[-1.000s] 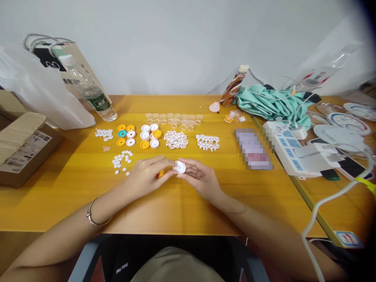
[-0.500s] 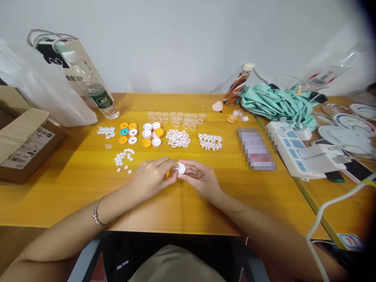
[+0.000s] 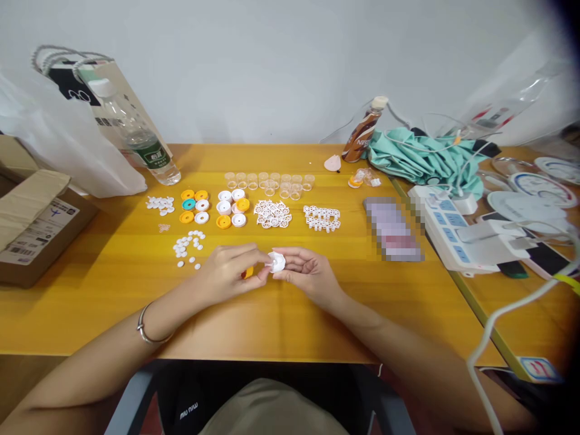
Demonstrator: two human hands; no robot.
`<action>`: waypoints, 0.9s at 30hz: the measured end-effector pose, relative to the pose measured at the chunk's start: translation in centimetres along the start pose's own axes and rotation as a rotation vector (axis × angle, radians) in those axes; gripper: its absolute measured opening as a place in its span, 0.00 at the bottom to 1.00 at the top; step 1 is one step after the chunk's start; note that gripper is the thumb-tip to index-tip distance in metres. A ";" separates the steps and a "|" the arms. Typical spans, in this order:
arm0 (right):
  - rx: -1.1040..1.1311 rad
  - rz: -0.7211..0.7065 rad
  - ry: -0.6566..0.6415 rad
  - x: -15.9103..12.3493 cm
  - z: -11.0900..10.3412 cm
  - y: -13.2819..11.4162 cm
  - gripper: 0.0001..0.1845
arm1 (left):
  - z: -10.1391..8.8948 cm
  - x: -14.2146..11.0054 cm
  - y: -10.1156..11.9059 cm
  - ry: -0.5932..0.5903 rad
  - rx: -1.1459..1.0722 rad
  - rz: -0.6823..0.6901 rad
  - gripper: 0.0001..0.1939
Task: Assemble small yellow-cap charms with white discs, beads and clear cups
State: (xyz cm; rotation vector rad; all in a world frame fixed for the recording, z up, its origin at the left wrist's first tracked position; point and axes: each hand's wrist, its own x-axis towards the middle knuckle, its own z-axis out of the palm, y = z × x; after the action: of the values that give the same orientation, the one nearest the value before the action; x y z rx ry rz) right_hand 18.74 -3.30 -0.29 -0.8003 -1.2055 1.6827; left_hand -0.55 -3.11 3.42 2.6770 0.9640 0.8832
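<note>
Above the table my right hand (image 3: pixel 312 275) pinches a small white plastic part (image 3: pixel 278 262) between thumb and fingertips. At its left edge, the thumb and fingers of my left hand (image 3: pixel 233 272) are pinched together on something too small to name. Partly hidden behind my left hand is an orange ring-shaped part (image 3: pixel 247 272). Beyond my hands lie small white discs (image 3: pixel 182 246), orange, white and teal round caps (image 3: pixel 187 217), a heap of white openwork pieces (image 3: pixel 272 214), a row of white linked pieces (image 3: pixel 321 218) and clear cups (image 3: pixel 285 186).
A cardboard box (image 3: pixel 49 235) and a water bottle (image 3: pixel 154 154) stand at the left. On the right are a phone with a blurred screen (image 3: pixel 393 229), a white power strip (image 3: pixel 441 226), a brown drink bottle (image 3: pixel 362 136) and a folded green cloth item (image 3: pixel 421 160).
My left fingertips have drawn slightly left from the white part, so more of it shows. My right hand still holds it. The whole view has shifted a little.
</note>
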 end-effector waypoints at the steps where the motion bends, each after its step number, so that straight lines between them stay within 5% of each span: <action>1: 0.002 -0.001 0.002 0.0 0.0 0.0 0.20 | 0.0 0.0 -0.1 -0.002 -0.001 0.031 0.06; 15: 0.026 0.000 0.014 0.0 0.0 -0.4 0.21 | -0.7 0.1 -0.4 -0.058 -0.024 0.082 0.06; 24: 0.024 0.012 0.026 -0.2 -0.1 0.0 0.20 | -0.6 -0.1 -0.4 -0.099 0.249 0.273 0.06; 27: 0.021 0.019 0.016 -0.1 -0.1 -0.1 0.20 | -0.7 -0.2 -0.4 -0.100 0.124 0.216 0.07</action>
State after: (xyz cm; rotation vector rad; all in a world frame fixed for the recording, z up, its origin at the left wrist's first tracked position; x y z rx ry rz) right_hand 18.86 -3.36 -0.24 -0.8133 -1.1703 1.6986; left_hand -1.31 -2.95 3.76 2.9425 0.7416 0.7395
